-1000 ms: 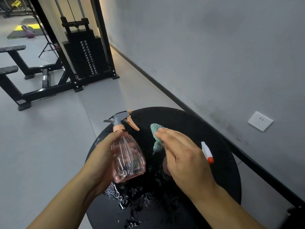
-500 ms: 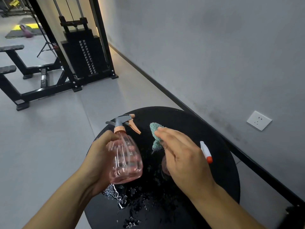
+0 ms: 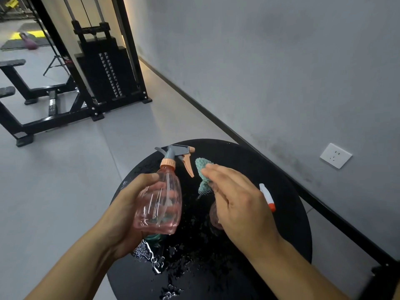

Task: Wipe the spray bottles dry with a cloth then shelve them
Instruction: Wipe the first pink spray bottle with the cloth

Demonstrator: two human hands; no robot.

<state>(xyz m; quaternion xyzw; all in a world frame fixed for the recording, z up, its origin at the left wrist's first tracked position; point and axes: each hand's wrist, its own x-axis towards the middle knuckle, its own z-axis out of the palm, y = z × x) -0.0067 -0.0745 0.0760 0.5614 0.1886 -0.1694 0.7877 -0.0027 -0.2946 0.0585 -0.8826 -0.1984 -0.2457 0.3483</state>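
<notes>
My left hand (image 3: 127, 215) grips a clear pink spray bottle (image 3: 159, 204) with a grey and orange trigger head, holding it nearly upright above the left side of a round black table (image 3: 255, 163). My right hand (image 3: 240, 204) holds a teal cloth (image 3: 202, 169) under its outstretched fingers, just right of the bottle's trigger; the thumb is hidden. A second bottle lies on the table under that hand, showing only its white and orange nozzle (image 3: 267, 197) and a bit of its pink body (image 3: 214, 217).
Water drops and puddles (image 3: 164, 258) cover the near part of the table. A grey wall with a white socket (image 3: 335, 155) runs along the right. A black weight machine (image 3: 104, 68) and benches stand on the grey floor at the back left.
My left hand has turned the pink bottle slightly and brought its trigger head closer to the cloth. My right hand has hardly moved.
</notes>
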